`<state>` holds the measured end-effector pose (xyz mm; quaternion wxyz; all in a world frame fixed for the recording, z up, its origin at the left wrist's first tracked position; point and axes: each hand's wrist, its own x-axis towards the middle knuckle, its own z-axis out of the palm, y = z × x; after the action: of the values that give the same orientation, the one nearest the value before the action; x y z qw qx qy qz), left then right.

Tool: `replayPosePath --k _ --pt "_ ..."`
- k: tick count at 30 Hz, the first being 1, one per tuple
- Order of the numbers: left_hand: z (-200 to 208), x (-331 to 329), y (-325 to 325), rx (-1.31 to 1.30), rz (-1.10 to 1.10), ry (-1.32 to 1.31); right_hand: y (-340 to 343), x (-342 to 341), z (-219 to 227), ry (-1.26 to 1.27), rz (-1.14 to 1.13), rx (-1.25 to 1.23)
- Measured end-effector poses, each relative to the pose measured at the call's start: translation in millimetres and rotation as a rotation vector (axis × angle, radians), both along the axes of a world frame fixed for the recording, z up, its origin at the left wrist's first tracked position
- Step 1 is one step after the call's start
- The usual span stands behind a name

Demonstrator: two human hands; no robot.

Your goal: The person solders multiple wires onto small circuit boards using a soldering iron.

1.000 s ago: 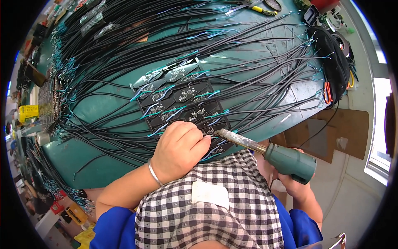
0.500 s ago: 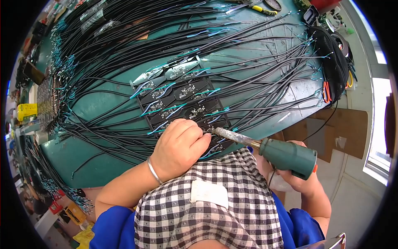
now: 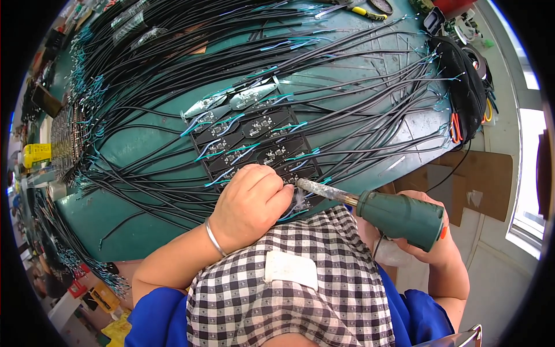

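My left hand (image 3: 251, 196) rests on the near end of a panel of black circuit boards (image 3: 269, 130). Its fingers are curled and pressed together, with the thumb close to the nozzle tip; whatever they pinch is hidden. In my right hand (image 3: 425, 246) is a green gun-shaped tool (image 3: 402, 218) with a long, mottled metal nozzle (image 3: 326, 191) that points left. The nozzle tip is over a near board, just beside my left thumb, and a wisp of pale smoke shows below it. Blue and teal wire ends lie across the boards, joined to black cables (image 3: 358, 118).
Dense bundles of black cables (image 3: 173, 63) cover the far and left side of the green table (image 3: 133, 231). A black pouch (image 3: 459, 84) lies at the right edge near orange handles (image 3: 455, 127). Yellow-handled pliers (image 3: 370, 14) lie at the back. Cardboard (image 3: 485, 179) is at the right.
Pale smoke has appeared under the nozzle tip. The green tool and my right hand have shifted slightly right and down at the back. My left hand has hardly moved.
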<state>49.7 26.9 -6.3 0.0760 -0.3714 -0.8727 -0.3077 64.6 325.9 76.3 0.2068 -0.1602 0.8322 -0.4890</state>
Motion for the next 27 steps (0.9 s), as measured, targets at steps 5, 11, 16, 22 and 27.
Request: replayPosePath --k 5,11,16,22,27 --pt "-1.0 1.7 -0.3 0.011 -0.002 0.006 1.3 2.6 1.0 -0.01 0.008 0.049" --pt "0.7 1.9 0.3 0.013 0.011 0.007 1.9 2.0 -2.2 0.022 -0.003 0.038" --pt "-0.4 1.7 1.6 0.027 0.022 0.004 4.0 1.8 -3.9 0.054 0.028 0.058" --pt "0.7 1.5 0.8 -0.008 -0.003 0.006 11.1 8.0 -6.6 0.079 -0.032 -0.004" --pt "1.7 2.1 0.2 -0.02 0.0 -0.001 10.0 7.3 -8.7 0.105 -0.025 0.019"
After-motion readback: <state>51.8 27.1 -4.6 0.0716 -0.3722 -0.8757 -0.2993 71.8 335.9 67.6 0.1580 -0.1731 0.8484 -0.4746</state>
